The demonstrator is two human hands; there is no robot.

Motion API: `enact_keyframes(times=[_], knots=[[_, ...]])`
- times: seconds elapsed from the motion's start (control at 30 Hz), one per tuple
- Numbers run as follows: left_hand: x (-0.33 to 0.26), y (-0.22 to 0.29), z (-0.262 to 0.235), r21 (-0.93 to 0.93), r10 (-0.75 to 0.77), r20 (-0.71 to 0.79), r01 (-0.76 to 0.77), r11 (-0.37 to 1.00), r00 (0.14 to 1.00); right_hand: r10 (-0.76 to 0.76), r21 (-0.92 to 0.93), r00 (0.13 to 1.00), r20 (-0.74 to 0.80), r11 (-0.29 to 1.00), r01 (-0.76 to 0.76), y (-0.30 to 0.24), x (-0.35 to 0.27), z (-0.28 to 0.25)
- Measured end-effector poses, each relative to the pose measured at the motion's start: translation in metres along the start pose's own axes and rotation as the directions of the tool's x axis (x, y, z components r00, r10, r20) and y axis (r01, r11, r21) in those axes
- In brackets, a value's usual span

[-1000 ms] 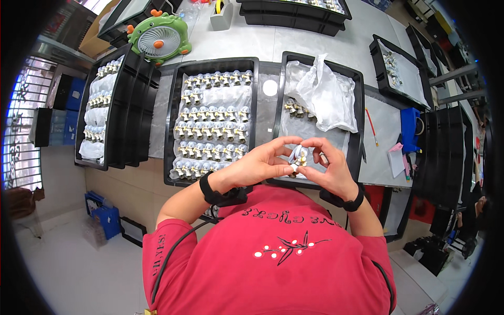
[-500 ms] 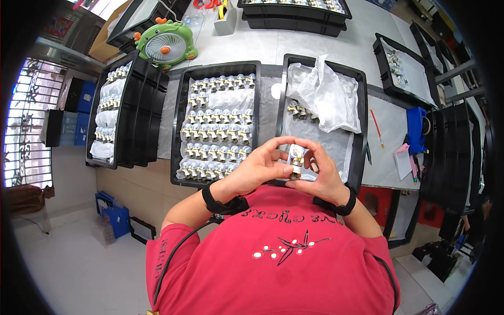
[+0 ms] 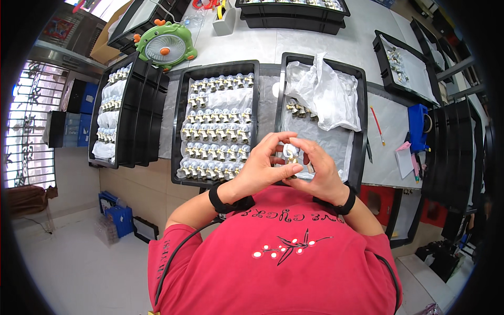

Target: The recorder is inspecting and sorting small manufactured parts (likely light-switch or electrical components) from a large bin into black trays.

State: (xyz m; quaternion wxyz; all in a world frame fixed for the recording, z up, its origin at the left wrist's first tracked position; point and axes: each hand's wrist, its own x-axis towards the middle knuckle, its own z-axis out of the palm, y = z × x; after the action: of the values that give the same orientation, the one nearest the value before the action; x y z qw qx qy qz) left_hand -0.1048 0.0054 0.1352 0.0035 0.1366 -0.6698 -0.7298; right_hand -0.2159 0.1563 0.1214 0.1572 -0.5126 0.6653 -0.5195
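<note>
A small white, grey and gold figurine [image 3: 291, 152] is held close in front of my chest, above the near end of the right black tray [image 3: 362, 105]. My left hand [image 3: 269, 161] pinches it from the left, the thumb across its lower part. From the other side, the fingers and thumb of my right hand [image 3: 319, 170] close round it as well. Part of the figurine is hidden behind the fingers. Crumpled white tissue [image 3: 333, 100] lies in that tray, with several figurines [image 3: 299, 109] beside it. To the left, another black tray [image 3: 257, 94] carries rows of similar figurines [image 3: 218, 132] on white lining.
A green fan [image 3: 166, 47] stands at the back left, near a stack of tilted black trays [image 3: 142, 113]. More trays [image 3: 294, 22] sit at the back. On the right are a red pencil [image 3: 377, 126], a blue tape dispenser [image 3: 418, 126] and a tray with figurines [image 3: 401, 65].
The figurine has turned in my fingers, so a rounder white and grey side now shows. Both hands stay round it in nearly the same place; the trays look unchanged.
</note>
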Motion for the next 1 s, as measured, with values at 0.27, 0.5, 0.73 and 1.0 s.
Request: enact_keyframes(times=[0.27, 0.5, 0.73, 1.0], knots=[[-0.002, -0.003, -0.003, -0.322, 0.023, -0.011, -0.026, 0.947, 1.000, 0.018, -0.008, 0.996, -0.083, 1.000, -0.019, 0.002, -0.002, -0.006], [0.001, -0.007, -0.006, -0.309, -0.017, 0.004, 0.018, 0.951, 1.000, -0.017, -0.006, 0.985, -0.172, 1.000, 0.016, 0.004, -0.002, -0.002], [0.003, -0.005, -0.011, -0.496, -0.081, 0.252, 0.200, 0.845, 0.964, -0.128, -0.001, 0.977, -0.170, 0.992, 0.130, 0.001, 0.006, 0.006], [0.006, -0.007, -0.015, -0.578, -0.053, 0.310, 0.233, 0.782, 0.949, -0.079, -0.007, 0.980, -0.182, 0.997, 0.079, -0.001, 0.007, 0.007]])
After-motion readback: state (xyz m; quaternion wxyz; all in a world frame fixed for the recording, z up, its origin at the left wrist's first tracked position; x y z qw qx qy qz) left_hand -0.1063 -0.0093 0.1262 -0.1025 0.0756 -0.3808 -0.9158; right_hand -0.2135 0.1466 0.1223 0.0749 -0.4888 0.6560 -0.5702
